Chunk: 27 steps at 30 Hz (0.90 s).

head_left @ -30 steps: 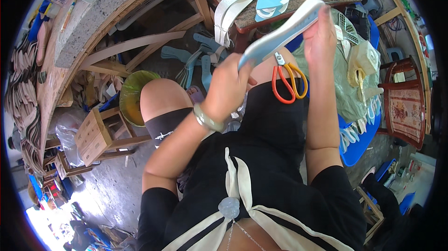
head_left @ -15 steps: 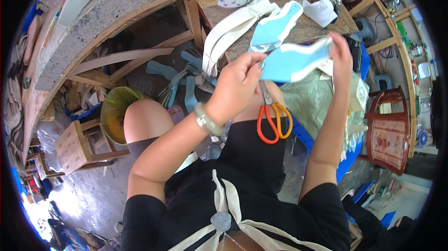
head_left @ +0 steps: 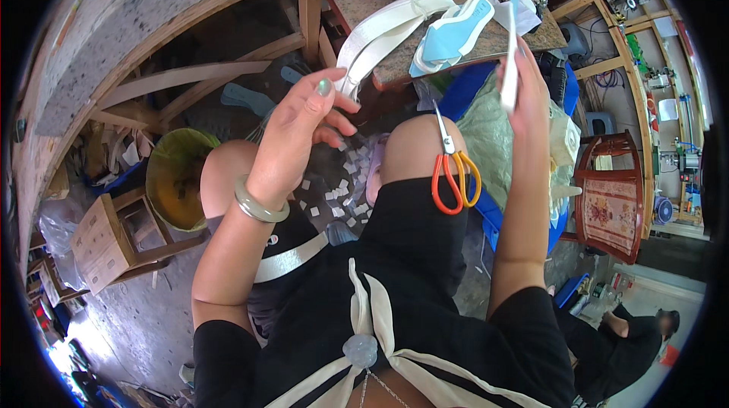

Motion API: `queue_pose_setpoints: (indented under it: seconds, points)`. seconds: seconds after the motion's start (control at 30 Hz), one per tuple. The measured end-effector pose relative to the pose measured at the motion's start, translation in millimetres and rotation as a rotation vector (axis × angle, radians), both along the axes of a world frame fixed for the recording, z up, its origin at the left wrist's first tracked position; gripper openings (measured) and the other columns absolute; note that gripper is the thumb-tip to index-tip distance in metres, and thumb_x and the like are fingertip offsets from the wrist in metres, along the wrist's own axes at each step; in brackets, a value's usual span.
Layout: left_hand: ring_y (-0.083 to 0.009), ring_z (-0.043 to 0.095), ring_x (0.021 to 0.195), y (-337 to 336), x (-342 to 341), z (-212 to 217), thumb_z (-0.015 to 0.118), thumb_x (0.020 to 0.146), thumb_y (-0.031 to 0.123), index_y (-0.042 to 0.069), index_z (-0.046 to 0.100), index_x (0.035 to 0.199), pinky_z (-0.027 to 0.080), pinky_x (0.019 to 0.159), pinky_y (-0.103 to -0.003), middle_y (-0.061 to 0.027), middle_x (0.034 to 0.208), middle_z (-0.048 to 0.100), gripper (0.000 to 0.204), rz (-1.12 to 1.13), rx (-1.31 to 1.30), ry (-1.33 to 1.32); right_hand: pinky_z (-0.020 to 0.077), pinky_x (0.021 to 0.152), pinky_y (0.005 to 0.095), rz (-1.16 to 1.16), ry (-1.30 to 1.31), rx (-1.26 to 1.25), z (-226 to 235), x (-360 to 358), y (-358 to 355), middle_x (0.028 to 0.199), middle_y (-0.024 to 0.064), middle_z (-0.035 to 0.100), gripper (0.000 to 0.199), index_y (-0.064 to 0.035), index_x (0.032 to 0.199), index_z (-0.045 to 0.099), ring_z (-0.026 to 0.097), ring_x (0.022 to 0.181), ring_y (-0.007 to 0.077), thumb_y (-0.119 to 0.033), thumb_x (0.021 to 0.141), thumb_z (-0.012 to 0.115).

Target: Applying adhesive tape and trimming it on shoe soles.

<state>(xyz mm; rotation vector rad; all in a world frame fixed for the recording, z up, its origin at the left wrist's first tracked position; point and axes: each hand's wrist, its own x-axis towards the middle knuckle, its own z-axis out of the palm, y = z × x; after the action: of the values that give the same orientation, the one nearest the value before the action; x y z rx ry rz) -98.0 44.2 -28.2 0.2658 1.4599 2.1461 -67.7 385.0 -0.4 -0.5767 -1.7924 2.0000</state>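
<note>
My right hand [head_left: 529, 93] grips a light-blue and white insole [head_left: 509, 59], turned edge-on above a bin at the right. Raised over my left knee, my left hand [head_left: 300, 123] has its fingers apart and holds nothing. Across my right thigh lie scissors [head_left: 448, 169] with one red and one orange handle, their tips toward the table. A small stack of similar blue and white insoles [head_left: 449, 40] rests on the table edge ahead, beside a tied bundle of white strips [head_left: 380, 28]. One white strip [head_left: 296, 258] lies over my left thigh.
A blue bin [head_left: 486, 214] with greenish plastic stands at my right, near a wooden chair [head_left: 611, 203]. To the left are a lined bucket [head_left: 163, 188], a wooden stool [head_left: 102, 241] and a curved stone-topped bench [head_left: 144, 36]. Small white squares [head_left: 345, 194] litter the floor. Another person [head_left: 623, 347] is at lower right.
My left hand has let go of the insole and moved left, opening. My right hand has lifted the insole away and turned it from flat to edge-on.
</note>
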Motion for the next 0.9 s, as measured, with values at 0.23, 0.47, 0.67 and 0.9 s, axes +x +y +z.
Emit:
queue_pose_setpoints:
  seconds: [0.23,0.47,0.67,0.9]
  points:
    - [-0.0084,0.059,0.075,-68.2,23.2,-30.7,0.053,0.096,0.023,0.005,0.057,0.120,0.045,0.066,-0.021,-0.0037,0.093,0.063,0.030,0.147,-0.206,0.059,0.0496,0.092,0.0346,-0.176,0.165,-0.142,-43.4,-88.1,16.4,0.121,0.0188,0.055,0.048,0.0059,0.134,0.041,0.059,0.107,0.0254,0.004,0.087,0.053]
    - [-0.0081,0.057,0.075,-109.6,54.4,-50.7,0.052,0.097,0.024,0.005,0.058,0.118,0.044,0.065,-0.019,-0.0028,0.091,0.062,0.029,0.307,-0.296,0.052,0.0417,0.064,0.0248,-0.270,-0.028,0.120,-48.7,-83.6,-22.9,0.100,0.0105,0.064,0.050,-0.0011,0.130,0.051,0.060,0.084,0.0152,0.003,0.081,0.062]
    - [-0.0075,0.057,0.073,-112.9,64.7,-54.3,0.052,0.097,0.019,0.003,0.056,0.118,0.045,0.065,-0.020,-0.0033,0.092,0.063,0.027,0.277,-0.241,0.024,0.0443,0.064,0.0261,-0.207,-0.022,0.056,-54.5,-80.6,-11.2,0.098,0.0111,0.064,0.043,0.0004,0.124,0.056,0.061,0.080,0.0167,0.005,0.082,0.058]
    - [-0.0069,0.057,0.073,-97.6,66.6,-58.3,0.051,0.097,0.016,0.003,0.055,0.119,0.046,0.065,-0.020,-0.0035,0.092,0.063,0.027,0.233,-0.281,0.054,0.0474,0.070,0.0331,-0.212,-0.023,0.587,-72.2,-78.7,8.4,0.092,0.0111,0.063,0.037,-0.0048,0.110,0.066,0.059,0.078,0.0209,-0.006,0.073,0.070]
